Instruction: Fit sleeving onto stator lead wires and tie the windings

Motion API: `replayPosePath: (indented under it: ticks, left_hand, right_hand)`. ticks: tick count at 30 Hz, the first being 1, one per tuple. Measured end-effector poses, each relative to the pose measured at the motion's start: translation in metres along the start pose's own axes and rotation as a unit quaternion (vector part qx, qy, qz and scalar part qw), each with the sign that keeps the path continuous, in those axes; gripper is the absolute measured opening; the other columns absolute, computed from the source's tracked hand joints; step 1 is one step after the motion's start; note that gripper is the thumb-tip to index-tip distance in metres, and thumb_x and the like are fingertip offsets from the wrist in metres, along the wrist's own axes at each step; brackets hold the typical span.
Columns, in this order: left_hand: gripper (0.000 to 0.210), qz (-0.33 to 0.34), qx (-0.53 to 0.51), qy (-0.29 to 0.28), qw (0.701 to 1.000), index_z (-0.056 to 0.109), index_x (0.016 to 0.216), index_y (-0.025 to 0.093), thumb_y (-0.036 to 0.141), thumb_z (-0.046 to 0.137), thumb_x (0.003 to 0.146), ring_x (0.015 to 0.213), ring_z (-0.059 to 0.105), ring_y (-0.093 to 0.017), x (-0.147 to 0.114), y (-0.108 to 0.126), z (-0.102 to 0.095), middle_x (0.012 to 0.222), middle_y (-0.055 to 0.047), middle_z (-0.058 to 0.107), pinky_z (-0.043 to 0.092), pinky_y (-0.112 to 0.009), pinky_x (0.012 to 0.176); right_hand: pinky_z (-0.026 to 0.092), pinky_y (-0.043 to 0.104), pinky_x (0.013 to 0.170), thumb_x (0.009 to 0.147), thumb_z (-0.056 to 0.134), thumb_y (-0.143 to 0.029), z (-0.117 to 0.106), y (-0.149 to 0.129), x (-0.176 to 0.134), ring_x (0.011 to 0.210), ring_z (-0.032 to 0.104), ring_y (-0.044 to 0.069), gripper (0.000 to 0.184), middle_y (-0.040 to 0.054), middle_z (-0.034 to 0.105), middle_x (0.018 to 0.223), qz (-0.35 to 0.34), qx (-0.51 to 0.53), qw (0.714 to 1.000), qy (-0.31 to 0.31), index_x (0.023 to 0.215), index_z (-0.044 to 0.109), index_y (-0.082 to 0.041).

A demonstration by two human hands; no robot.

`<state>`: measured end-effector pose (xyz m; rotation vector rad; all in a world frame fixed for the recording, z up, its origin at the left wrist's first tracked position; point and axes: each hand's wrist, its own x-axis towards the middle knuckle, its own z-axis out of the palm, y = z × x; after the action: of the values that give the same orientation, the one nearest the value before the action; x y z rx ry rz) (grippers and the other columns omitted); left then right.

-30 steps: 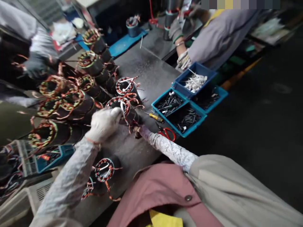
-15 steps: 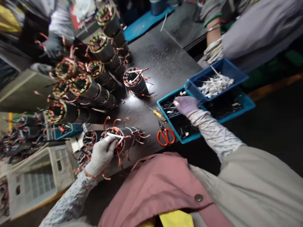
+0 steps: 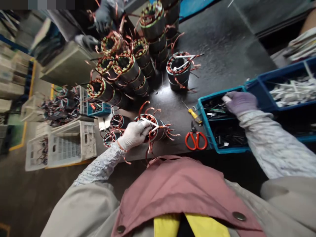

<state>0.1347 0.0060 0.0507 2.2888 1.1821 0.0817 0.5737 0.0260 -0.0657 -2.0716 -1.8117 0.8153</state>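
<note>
My left hand (image 3: pixel 137 133), in a white knitted glove, is closed on the near rim of a motor stator (image 3: pixel 161 134) with copper windings. White sleeving (image 3: pixel 154 123) covers some of its leads, and bare copper ends stick out around it. My right hand (image 3: pixel 240 102), in a purple glove, reaches into a blue divided tray (image 3: pixel 223 151) of dark tubing pieces. Its fingers are pinched together; what they hold, if anything, I cannot make out. Red-handled scissors (image 3: pixel 196 141) and a yellow-handled screwdriver (image 3: pixel 194 116) lie between the tray and the stator.
Another stator (image 3: pixel 178 77) with white sleeves stands farther back. Stacked stators (image 3: pixel 128 70) fill the back left, where a co-worker's gloved hand (image 3: pixel 103 18) shows. A blue bin (image 3: pixel 265 84) of white sleeves sits at right. White plastic crates (image 3: pixel 71 144) stand at left.
The view has swung left, so the bench things appear farther right. My left hand remains at the stator. My right hand stays in the tray with its fingers pinched.
</note>
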Motion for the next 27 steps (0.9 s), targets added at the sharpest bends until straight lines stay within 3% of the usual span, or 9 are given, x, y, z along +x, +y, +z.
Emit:
replayPosePath:
  ticks: [1, 3, 5, 7, 9, 15, 20, 24, 27]
  left_hand:
    - [0.026, 0.01, 0.001, -0.002, 1.0, 0.069, 0.1, 0.019, 0.028, 0.045, 0.094, 0.079, 0.069, -0.016, 0.001, -0.002, 0.0, 0.092, -0.005, 0.074, 0.052, -0.026, 0.072]
    - [0.026, 0.028, 0.0, -0.002, 1.0, 0.069, 0.103, 0.021, 0.028, 0.045, 0.095, 0.082, 0.07, -0.016, 0.003, -0.005, -0.001, 0.095, -0.005, 0.074, 0.052, -0.026, 0.073]
    - [0.026, 0.039, -0.002, 0.0, 0.999, 0.069, 0.104, 0.021, 0.029, 0.046, 0.095, 0.082, 0.07, -0.016, 0.005, -0.007, -0.001, 0.095, -0.005, 0.074, 0.052, -0.025, 0.072]
    - [0.026, 0.05, -0.012, 0.001, 0.999, 0.069, 0.106, 0.021, 0.03, 0.047, 0.095, 0.082, 0.07, -0.016, 0.006, -0.009, -0.001, 0.096, -0.004, 0.075, 0.052, -0.025, 0.073]
    - [0.026, 0.058, -0.024, 0.001, 0.998, 0.069, 0.108, 0.022, 0.03, 0.048, 0.096, 0.085, 0.07, -0.016, 0.007, -0.009, -0.001, 0.1, -0.004, 0.075, 0.052, -0.025, 0.074]
    - [0.026, 0.052, -0.011, -0.024, 0.998, 0.069, 0.111, 0.025, 0.031, 0.049, 0.095, 0.091, 0.07, -0.018, 0.009, -0.007, -0.002, 0.106, -0.003, 0.074, 0.052, -0.027, 0.077]
    - [0.029, 0.049, -0.017, -0.038, 0.998, 0.068, 0.113, 0.026, 0.034, 0.046, 0.097, 0.091, 0.07, -0.019, 0.011, -0.007, -0.001, 0.105, -0.002, 0.074, 0.051, -0.027, 0.076]
    - [0.029, 0.041, -0.002, -0.045, 0.998, 0.067, 0.114, 0.026, 0.034, 0.045, 0.097, 0.09, 0.069, -0.018, 0.012, -0.006, -0.001, 0.104, -0.003, 0.073, 0.05, -0.027, 0.075]
    - [0.029, 0.047, 0.008, -0.048, 0.998, 0.065, 0.116, 0.025, 0.032, 0.045, 0.097, 0.093, 0.069, -0.018, 0.012, -0.004, -0.001, 0.109, -0.003, 0.073, 0.049, -0.027, 0.076]
  right_hand:
    - [0.048, 0.063, 0.084, 0.085, 0.048, -0.063, -0.005, -0.025, -0.017, 0.09, 0.066, 0.039, 0.048, 0.0176, 0.068, 0.082, 0.072, 0.066, 0.995, 0.001, 0.097, 0.071, -0.022]
    - [0.055, 0.046, 0.065, 0.085, 0.048, -0.063, -0.004, -0.083, -0.056, 0.071, 0.066, 0.027, 0.051, 0.015, 0.072, 0.091, 0.111, 0.134, 0.985, -0.017, 0.108, 0.069, -0.023]
    - [0.051, 0.036, 0.053, 0.076, 0.062, -0.058, 0.008, -0.141, -0.091, 0.059, 0.062, 0.02, 0.05, 0.0126, 0.073, 0.09, 0.16, 0.281, 0.942, -0.089, 0.107, 0.071, -0.02]
    - [0.045, 0.028, 0.047, 0.068, 0.071, -0.054, 0.023, -0.185, -0.114, 0.051, 0.056, 0.014, 0.048, 0.0089, 0.072, 0.079, 0.158, 0.355, 0.911, -0.135, 0.099, 0.074, -0.018]
    - [0.04, 0.024, 0.046, 0.066, 0.074, -0.054, 0.031, -0.211, -0.123, 0.049, 0.051, 0.01, 0.045, 0.0057, 0.069, 0.07, 0.136, 0.375, 0.908, -0.126, 0.091, 0.076, -0.017]
    - [0.036, 0.02, 0.043, 0.064, 0.076, -0.059, 0.018, -0.234, -0.123, 0.047, 0.044, 0.006, 0.055, 0.0009, 0.061, 0.061, 0.167, 0.408, 0.896, -0.059, 0.094, 0.077, -0.013]
    - [0.043, 0.022, 0.043, 0.06, 0.08, -0.055, 0.018, -0.248, -0.126, 0.047, 0.053, 0.009, 0.054, 0.0029, 0.066, 0.064, 0.194, 0.389, 0.9, -0.033, 0.095, 0.077, -0.013]
    - [0.055, 0.029, 0.059, 0.072, 0.073, -0.041, 0.012, -0.253, -0.117, 0.064, 0.067, 0.018, 0.031, 0.0073, 0.075, 0.083, 0.071, 0.218, 0.973, 0.022, 0.092, 0.079, -0.018]
    - [0.056, 0.03, 0.074, 0.077, 0.069, -0.03, 0.003, -0.251, -0.112, 0.077, 0.071, 0.02, 0.021, 0.0051, 0.077, 0.086, -0.053, 0.082, 0.995, -0.008, 0.093, 0.08, -0.021]
